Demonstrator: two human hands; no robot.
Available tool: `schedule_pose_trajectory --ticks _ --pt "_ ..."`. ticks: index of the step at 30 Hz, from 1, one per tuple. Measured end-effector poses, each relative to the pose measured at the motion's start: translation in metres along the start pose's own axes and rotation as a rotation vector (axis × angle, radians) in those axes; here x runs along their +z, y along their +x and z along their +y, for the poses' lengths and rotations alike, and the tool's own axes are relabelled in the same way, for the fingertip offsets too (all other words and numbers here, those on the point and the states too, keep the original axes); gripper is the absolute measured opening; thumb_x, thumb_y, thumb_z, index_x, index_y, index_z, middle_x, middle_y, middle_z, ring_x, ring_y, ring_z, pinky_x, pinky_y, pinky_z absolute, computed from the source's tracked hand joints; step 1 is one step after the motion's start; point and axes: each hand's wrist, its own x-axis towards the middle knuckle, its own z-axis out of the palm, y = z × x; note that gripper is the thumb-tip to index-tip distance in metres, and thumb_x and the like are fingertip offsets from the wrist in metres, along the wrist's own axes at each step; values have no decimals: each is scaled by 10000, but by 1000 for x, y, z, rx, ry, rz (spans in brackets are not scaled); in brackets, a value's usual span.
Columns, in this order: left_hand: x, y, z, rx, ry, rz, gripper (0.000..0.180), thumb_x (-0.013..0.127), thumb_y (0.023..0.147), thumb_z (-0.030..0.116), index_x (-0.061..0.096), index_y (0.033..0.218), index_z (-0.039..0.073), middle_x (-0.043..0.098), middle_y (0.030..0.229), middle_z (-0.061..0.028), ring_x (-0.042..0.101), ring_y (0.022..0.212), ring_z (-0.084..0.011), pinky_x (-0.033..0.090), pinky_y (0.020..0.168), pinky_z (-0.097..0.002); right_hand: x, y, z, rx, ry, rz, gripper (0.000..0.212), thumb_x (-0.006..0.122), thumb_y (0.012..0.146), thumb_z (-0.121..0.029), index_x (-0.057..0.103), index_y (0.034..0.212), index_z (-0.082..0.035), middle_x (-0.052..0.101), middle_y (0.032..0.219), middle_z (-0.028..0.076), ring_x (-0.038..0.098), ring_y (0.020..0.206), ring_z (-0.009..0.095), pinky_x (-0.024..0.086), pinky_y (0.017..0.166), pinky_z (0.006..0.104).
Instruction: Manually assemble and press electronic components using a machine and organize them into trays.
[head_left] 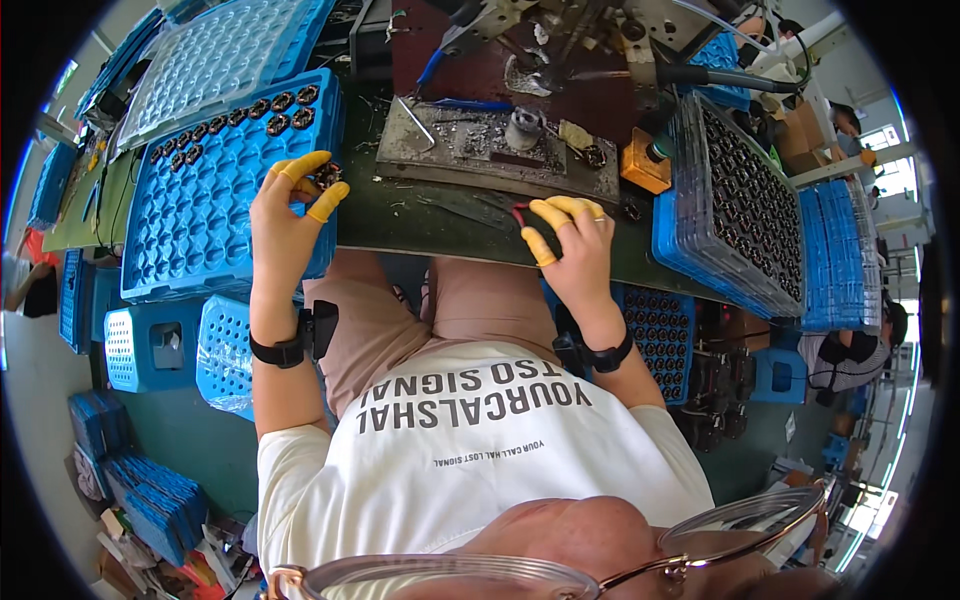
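Note:
My left hand point(283, 212), with yellow finger cots on its fingertips, is closed on a small round wire-wound motor core point(327, 176) over the right edge of a blue tray point(205, 235). Similar cores fill the far pockets of that tray. My right hand point(582, 238), also in yellow finger cots, pinches a thin, curved red piece point(519, 213) above the bench edge; its exact kind is not clear. Left of it, a dark slender tool point(465, 208) lies on the green bench. A metal base plate point(470, 165) with a small cylindrical fixture point(524, 128) stands beyond both hands.
Past the fixture, a soldering iron point(610, 74) points left. An orange box point(646, 162) sits at the plate's right end. Stacked trays of cores point(735, 185) rise at the right. Blue-handled pliers point(440, 60) and a bent metal rod point(416, 122) are at the back.

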Motion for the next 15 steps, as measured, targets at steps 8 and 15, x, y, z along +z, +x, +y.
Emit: schedule_pose_trajectory --ticks 8,15 --pt "0 -1 5 18 22 -14 395 814 712 84 698 1086 38 608 908 -62 559 738 -155 481 693 -271 14 11 -17 79 -133 -66 266 714 823 -242 697 1043 -94 624 1004 53 554 998 276 385 884 428" --pt "0 -4 5 34 5 -14 401 808 707 74 684 1087 48 605 935 -69 568 747 -185 486 696 -296 -6 8 -26 133 -232 -374 443 691 841 -266 616 1229 -68 562 1182 116 484 1144 318 328 987 475"
